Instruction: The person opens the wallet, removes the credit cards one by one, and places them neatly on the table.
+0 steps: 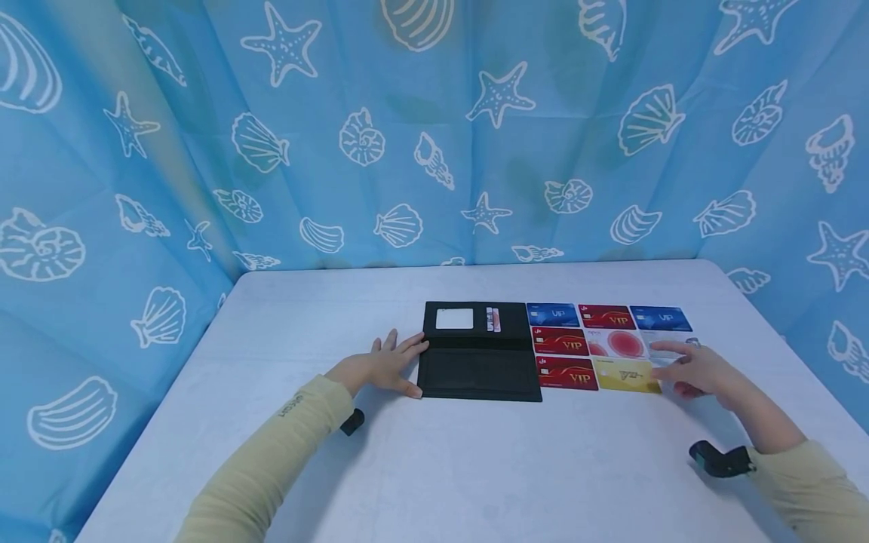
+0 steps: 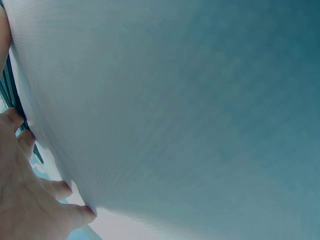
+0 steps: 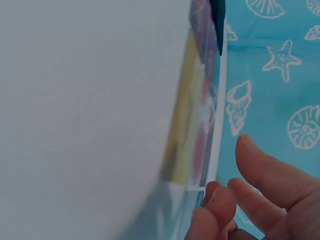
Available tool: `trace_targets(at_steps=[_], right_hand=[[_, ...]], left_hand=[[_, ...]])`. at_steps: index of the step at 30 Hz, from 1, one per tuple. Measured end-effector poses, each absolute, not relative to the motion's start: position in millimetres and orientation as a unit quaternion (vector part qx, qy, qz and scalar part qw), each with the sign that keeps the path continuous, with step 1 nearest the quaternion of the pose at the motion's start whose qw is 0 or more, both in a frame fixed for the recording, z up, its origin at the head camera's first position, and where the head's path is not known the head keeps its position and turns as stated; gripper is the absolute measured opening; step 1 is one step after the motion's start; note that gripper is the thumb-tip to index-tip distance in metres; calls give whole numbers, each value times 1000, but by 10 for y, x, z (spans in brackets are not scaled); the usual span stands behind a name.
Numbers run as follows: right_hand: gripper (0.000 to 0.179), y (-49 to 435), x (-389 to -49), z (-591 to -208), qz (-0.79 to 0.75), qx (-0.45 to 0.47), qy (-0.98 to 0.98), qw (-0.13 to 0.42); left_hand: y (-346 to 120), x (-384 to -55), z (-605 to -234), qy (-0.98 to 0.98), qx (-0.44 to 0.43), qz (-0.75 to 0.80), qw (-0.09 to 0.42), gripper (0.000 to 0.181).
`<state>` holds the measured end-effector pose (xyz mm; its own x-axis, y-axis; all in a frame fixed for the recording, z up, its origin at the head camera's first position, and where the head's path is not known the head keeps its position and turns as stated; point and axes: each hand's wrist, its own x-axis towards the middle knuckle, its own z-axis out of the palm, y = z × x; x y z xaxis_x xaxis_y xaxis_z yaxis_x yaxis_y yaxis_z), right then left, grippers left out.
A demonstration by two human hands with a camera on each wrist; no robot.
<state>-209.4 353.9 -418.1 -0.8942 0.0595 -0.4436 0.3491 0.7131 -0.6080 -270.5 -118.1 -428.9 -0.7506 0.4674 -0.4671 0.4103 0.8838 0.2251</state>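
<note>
An unfolded black card wallet [image 1: 478,371] lies on the table, with a white window and a small printed slip in its upper half. Spread fingers of my left hand [image 1: 388,367] touch the wallet's left edge. Rows of cards lie against its right side: red VIP cards [image 1: 567,373], blue VIP cards [image 1: 661,319], a white card with pink circles [image 1: 623,344] and a gold card [image 1: 626,375]. Over the right end of these rows is my right hand [image 1: 702,372], holding nothing, its forefinger extended. It partly hides a pale card [image 1: 665,336] there.
A white cloth [image 1: 475,467] covers the table. Behind and beside it hangs a blue curtain [image 1: 434,98] with white shells and starfish. A black wrist camera [image 1: 721,458] sits below the right forearm, and another [image 1: 352,422] below the left.
</note>
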Motion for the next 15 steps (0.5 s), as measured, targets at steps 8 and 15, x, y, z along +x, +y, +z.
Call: trace_targets(at_steps=[8,15], right_hand=[[78,3383,-2248,-4162,-370,108,910,151],[79,3212,-2344,-4081,-376,97,911,138]], left_hand=[[-1180,-2708,-4290,933,235,57,266,94],[-1184,-2724,-4310,934,236,54,264,94]])
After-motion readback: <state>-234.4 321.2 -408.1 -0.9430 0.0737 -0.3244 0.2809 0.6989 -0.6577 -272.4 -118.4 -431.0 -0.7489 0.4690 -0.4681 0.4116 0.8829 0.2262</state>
